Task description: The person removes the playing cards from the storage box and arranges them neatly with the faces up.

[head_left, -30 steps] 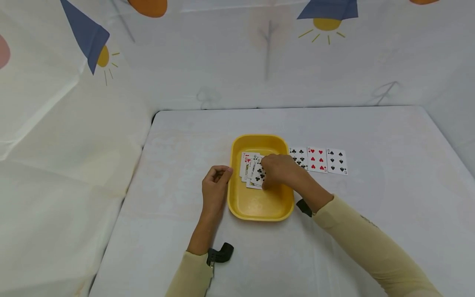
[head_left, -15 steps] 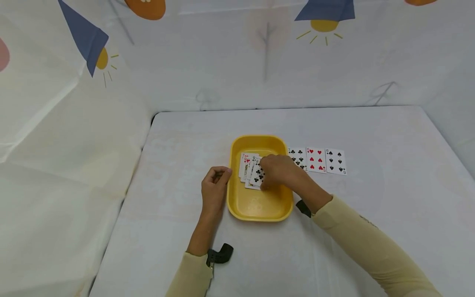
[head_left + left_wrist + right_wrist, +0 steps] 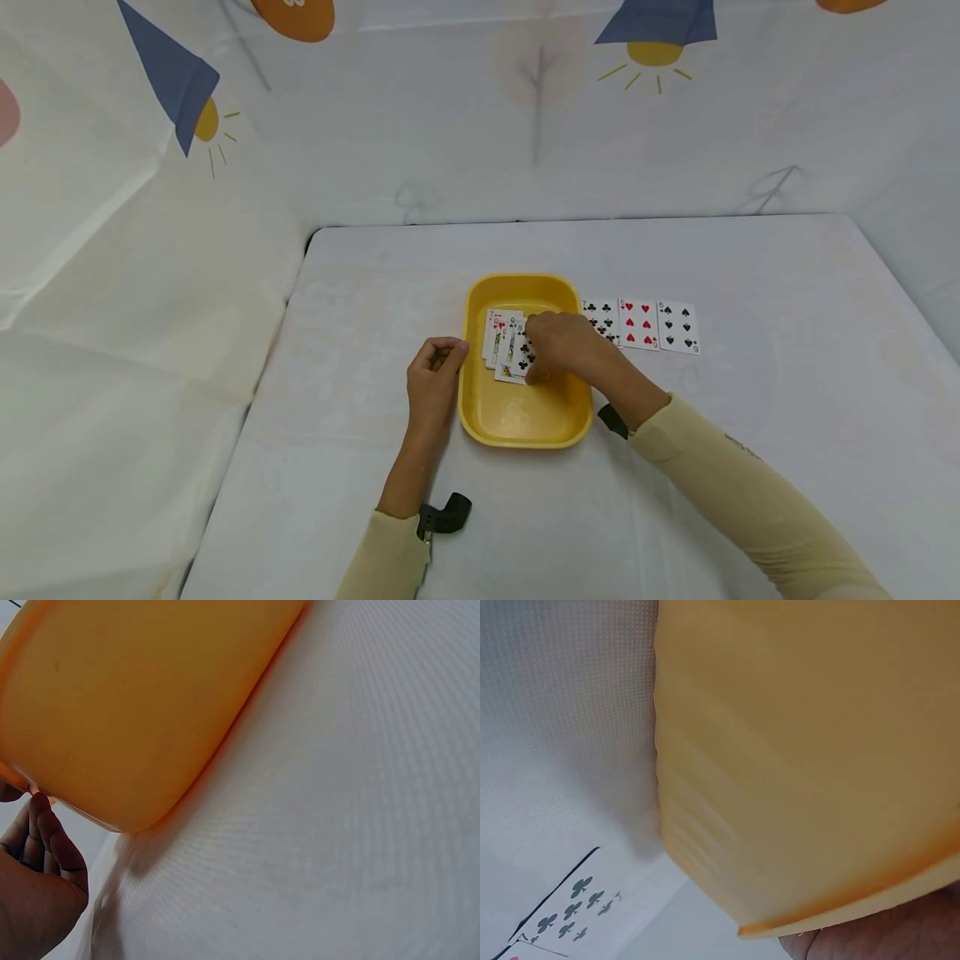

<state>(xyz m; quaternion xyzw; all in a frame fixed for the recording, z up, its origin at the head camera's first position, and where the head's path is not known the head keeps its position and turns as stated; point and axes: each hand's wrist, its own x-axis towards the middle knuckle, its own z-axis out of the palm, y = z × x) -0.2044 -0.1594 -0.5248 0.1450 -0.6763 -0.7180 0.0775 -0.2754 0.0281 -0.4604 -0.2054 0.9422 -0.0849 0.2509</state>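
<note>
Where left hand (image 3: 435, 379) pinches: yellow oblong plastic tray (image 3: 525, 421), nine o'clock
Right hand (image 3: 561, 343): touches white rectangular cards (image 3: 514, 354) inside; grip unclear

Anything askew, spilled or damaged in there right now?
Nothing looks spilled or damaged. Slightly untidy: the card pile in the tray overlaps unevenly, unlike the card row on the table. The right hand hides part of the pile.

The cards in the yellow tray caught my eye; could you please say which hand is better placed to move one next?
Probably the right hand: it reaches into the yellow tray, at the cards, on the side nearer the card row. The left hand pinches the tray's rim.
</note>
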